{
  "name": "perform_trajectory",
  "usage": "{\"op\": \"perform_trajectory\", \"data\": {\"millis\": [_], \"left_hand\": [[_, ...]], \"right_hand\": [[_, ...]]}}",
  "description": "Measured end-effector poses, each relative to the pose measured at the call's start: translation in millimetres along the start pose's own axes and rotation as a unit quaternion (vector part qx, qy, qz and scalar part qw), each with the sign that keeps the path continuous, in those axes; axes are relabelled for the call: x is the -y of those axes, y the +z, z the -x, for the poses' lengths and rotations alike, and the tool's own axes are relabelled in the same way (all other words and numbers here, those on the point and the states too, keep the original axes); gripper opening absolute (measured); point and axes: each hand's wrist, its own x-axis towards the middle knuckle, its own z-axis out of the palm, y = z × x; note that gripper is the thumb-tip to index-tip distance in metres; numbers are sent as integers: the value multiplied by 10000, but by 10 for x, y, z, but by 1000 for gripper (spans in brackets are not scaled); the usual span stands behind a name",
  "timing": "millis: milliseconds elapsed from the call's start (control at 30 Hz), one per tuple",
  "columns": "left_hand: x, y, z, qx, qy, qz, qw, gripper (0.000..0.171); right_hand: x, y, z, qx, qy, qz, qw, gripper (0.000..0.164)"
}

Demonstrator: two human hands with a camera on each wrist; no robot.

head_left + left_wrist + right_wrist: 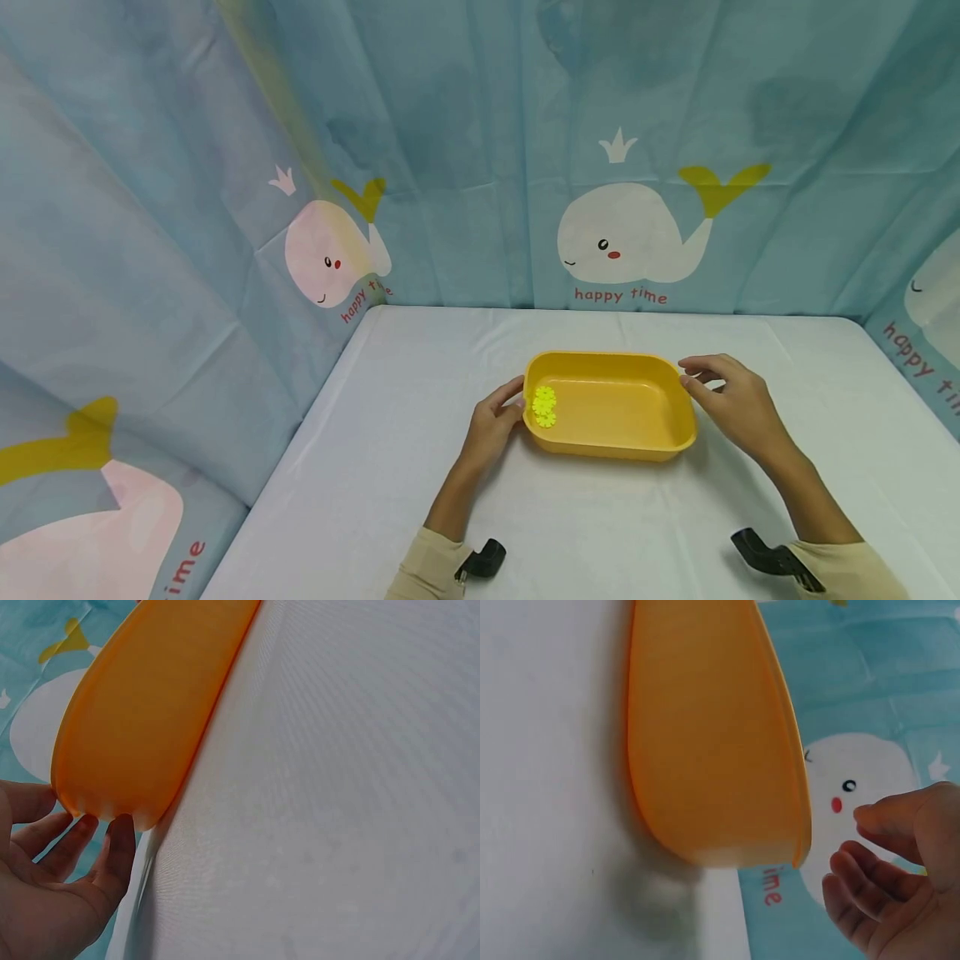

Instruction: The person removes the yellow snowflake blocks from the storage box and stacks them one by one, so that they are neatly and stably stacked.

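A yellow plastic basin [615, 448], an oblong tray with rounded corners, stands on the white table. Inside, at its left end, lie several bright yellow flower-shaped pieces [544, 407]. My left hand [491, 425] touches the basin's left end from outside, its fingers [120, 844] spread along the end wall and the thumb by the rim. To the right, my right hand [731, 402] hovers beside the basin's right end with loosely bent fingers. A gap between that hand [900, 877] and the basin wall [712, 750] shows in the right wrist view.
White cloth covers the table [420, 358]. Blue curtains [465, 167] printed with whales hang behind it and along the left side. Black camera mounts [483, 560] stick out from both sleeves.
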Motion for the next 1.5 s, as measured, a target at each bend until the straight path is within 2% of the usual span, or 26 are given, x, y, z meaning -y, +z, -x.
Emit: {"op": "perform_trajectory", "data": {"millis": [267,533,767,1033,1200,1500], "left_hand": [[7,-21,-8,-17,-11,-29,10000,46],[4,-20,-1,-24,-40,-44,10000,46],[13,-23,-3,-11,-54,-33,10000,45],[5,-18,1,8,-57,-15,10000,46],[-5,-14,-4,31,-83,43,10000,46],[-6,-10,-5,49,-53,51,10000,47]], "right_hand": [[134,117,-62,246,-112,-194,9994,30],[231,256,-127,871,52,-345,9956,37],[261,434,-199,1313,-6,-512,9900,40],[287,621,-249,1531,-111,-957,9835,38],[346,720,-264,1664,-7,-1075,9802,39],[457,878,-310,2313,301,-1366,9628,48]]}}
